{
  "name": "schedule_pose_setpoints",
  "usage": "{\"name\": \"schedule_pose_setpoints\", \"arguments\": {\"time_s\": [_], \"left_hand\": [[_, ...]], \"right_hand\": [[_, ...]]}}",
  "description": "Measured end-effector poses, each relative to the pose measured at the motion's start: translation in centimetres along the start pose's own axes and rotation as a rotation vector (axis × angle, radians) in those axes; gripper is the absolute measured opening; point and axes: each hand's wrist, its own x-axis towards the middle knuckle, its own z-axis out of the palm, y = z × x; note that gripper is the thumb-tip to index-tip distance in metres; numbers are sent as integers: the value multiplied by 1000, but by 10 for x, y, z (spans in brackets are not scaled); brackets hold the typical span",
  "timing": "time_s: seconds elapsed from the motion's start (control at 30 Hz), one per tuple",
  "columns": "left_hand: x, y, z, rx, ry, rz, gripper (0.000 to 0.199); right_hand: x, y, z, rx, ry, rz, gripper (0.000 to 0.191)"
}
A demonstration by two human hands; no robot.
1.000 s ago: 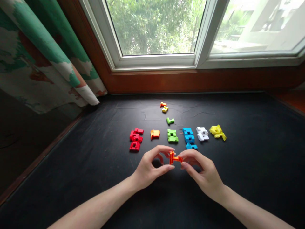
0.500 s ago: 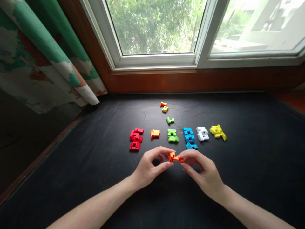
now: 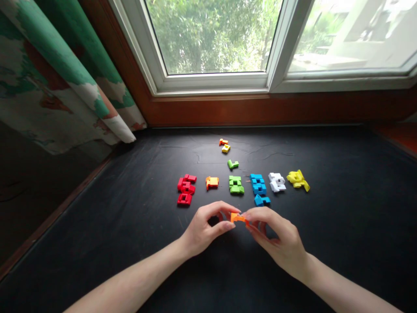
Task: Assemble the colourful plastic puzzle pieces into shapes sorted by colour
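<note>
On a black, smooth-surfaced tabletop (image 3: 146,208) below a white-framed window (image 3: 210,83), seen from the head camera, a person holds a small, angular orange plastic-looking piece (image 3: 234,217) between two bare hands. The left hand (image 3: 203,228) pinches the piece's left end between thumb and fingers, its grasp narrowed to the width of the part. The right hand (image 3: 283,234) has the other end at its fingertips, thumb and forefinger nearly together, the remaining fingers curled behind. The piece sits at the near side of a row of coloured blocks, just short of a small blue angular piece (image 3: 262,201).

Across the row, from left to right, lie a cluster of red blocky pieces (image 3: 186,188), a squarish orange block (image 3: 213,183), a notched green block (image 3: 237,191), a stacked blue block (image 3: 259,190), a notched white block (image 3: 274,185) and an irregular yellow piece (image 3: 296,178). Beyond them rest a small L-shaped green piece (image 3: 233,165), a yellow four-sided ring (image 3: 223,150) and a little orange piece (image 3: 223,142). A green-and-white patterned fabric curtain (image 3: 87,87) hangs at left.
</note>
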Motion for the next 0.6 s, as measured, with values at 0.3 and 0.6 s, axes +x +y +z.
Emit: {"name": "schedule_pose_setpoints", "arguments": {"time_s": [0.3,0.6], "left_hand": [[-2,-1,2,-3,13,62,33],[-2,-1,3,-38,24,154,23]], "right_hand": [[2,-2,0,-13,18,4,21],[2,1,1,-17,36,8,19]]}}
